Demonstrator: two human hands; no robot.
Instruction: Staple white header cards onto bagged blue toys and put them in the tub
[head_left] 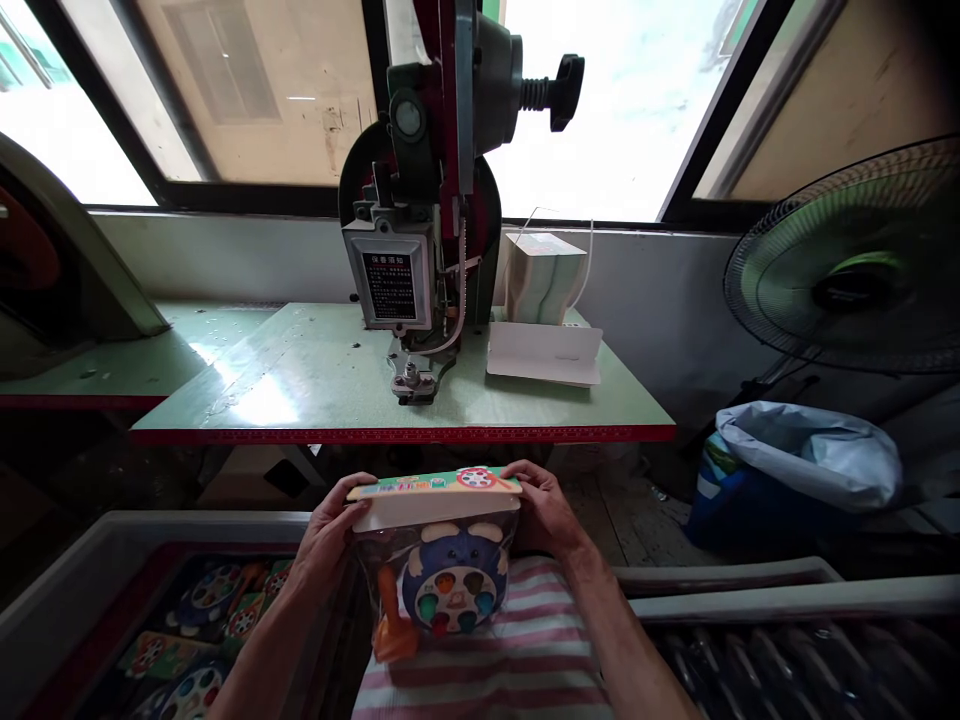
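Between my two hands hangs a clear bagged toy pack with a folded printed header card (439,484) along its top. Inside the bag show a round blue animal-faced toy (455,580) with coloured knobs and an orange hammer-like piece (394,625). My left hand (334,525) pinches the card's left end, and my right hand (547,505) grips its right end. The pack sits above my striped lap, just in front of the table edge. Beyond it stands a stapling machine (412,270), its small metal anvil (412,383) near the table's front.
A stack of header cards (546,280) stands right of the machine, with a white folded card (544,354) before it. At left, a bin (97,545) holds several packed toys. On the right are another bin (787,600), a bag-lined sack (795,470) and a fan (847,270).
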